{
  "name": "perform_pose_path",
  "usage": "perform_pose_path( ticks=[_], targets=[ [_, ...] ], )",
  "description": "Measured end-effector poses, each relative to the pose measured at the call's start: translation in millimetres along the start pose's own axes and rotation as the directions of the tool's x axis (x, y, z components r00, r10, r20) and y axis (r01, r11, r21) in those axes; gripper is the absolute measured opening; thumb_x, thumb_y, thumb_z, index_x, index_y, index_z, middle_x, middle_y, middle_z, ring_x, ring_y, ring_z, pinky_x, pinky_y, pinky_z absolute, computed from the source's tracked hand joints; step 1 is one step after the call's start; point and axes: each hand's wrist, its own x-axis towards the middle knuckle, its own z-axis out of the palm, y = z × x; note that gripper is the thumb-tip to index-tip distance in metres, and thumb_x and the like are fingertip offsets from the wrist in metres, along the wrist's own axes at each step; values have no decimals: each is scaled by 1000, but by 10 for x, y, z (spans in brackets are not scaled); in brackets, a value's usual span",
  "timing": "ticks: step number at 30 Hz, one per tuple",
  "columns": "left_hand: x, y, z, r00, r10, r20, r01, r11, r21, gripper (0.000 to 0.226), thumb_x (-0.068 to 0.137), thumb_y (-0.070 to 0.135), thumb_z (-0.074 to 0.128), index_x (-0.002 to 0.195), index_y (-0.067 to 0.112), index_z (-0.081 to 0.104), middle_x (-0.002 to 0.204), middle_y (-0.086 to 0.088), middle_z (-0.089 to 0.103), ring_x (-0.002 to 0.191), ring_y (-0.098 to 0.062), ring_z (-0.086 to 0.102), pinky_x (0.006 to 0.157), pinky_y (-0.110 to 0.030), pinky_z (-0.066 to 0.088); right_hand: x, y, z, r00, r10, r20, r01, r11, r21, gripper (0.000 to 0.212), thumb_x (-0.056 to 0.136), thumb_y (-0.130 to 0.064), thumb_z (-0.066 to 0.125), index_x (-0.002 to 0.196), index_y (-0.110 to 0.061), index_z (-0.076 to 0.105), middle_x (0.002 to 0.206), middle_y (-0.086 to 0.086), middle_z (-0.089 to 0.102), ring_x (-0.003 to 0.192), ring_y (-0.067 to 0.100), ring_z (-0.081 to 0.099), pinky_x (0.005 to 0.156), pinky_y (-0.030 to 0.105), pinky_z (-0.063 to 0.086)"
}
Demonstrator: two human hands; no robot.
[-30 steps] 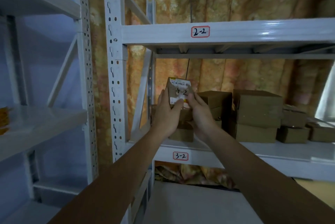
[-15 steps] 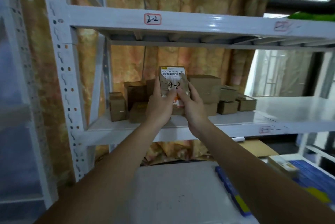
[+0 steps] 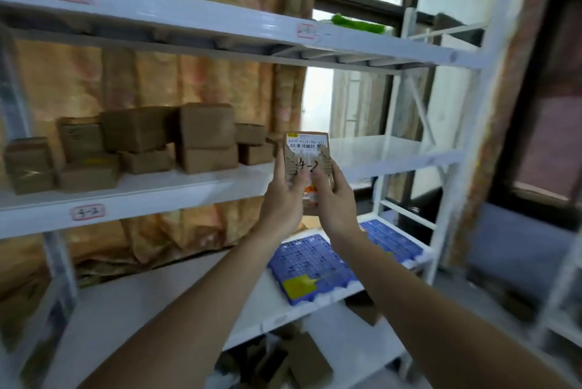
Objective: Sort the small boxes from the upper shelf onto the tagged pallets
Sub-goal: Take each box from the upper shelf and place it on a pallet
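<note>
Far left on the white metal shelf (image 3: 132, 190) there's a loose pile of small brown cardboard boxes (image 3: 204, 136), some stacked two high and a bit crooked. The red-bordered tag on the shelf edge (image 3: 87, 211) is too blurry for me to read for sure.

Moving right, the left hand (image 3: 282, 199) and right hand (image 3: 335, 202) both grip one small brown cardboard box with a white barcode label (image 3: 307, 157), held upright in the air in front of the shelf, out past the pile. Thumbs lie on the front face, and the handwriting looks like "4-2", though the thumbs cover part of it.

Below and to the right are two blue grid plastic pallets: the nearer one (image 3: 311, 262) has a yellow tag at its front corner, the farther one (image 3: 390, 239) sits just beside it.

What could go wrong, I'd say:
- misreading the mark with thumbs over it, so the box goes on the wrong pallet
- those pallets sit close together, easy to mix up
- the yellow tag's writing isn't legible from here
- bumping that crooked pile on the next reach could knock boxes off the shelf
</note>
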Motion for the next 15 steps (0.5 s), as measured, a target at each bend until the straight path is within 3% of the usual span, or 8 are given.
perform_pose_path(
  ticks=[2,5,10,13,15],
  targets=[
    [-115,-30,363,999,-12,47,13,1000,-25,68,99,51,54,159,42,25,136,16,64,121,-4,64,102,-31,49,-60,57,-389,999,27,-26,-28,999,-25,28,102,-43,55,129,-47,61,106,-8,76,93,22,74,86,50,62],
    [-280,-142,850,990,-72,123,73,997,-11,79,87,69,49,158,48,22,137,13,65,119,-10,66,105,-44,52,-149,205,-895,996,61,-61,-68,992,-106,48,96,-53,55,143,-43,54,118,-10,74,101,13,74,92,50,60],
    [-554,-364,1422,960,-166,225,164,986,24,68,98,62,48,156,57,14,130,21,64,109,-6,67,99,-45,55,-271,597,-1533,979,162,-121,-180,971,-155,54,97,-53,54,149,-43,46,115,-11,75,100,12,74,90,49,61],
    [-575,-564,1722,936,-230,266,222,973,60,68,98,64,48,155,60,12,134,17,64,111,-10,67,97,-47,56,-269,823,-1811,968,196,-155,-219,963,-156,40,103,-42,53,143,-42,54,97,-11,78,89,12,76,81,42,63],
    [-545,-683,1902,928,-242,282,231,970,73,66,101,59,48,157,56,13,136,14,65,115,-13,66,100,-46,54,-214,956,-1958,963,202,-180,-233,957,-172,36,104,-41,53,139,-42,57,100,-14,78,91,9,75,89,42,61]
  ],
)
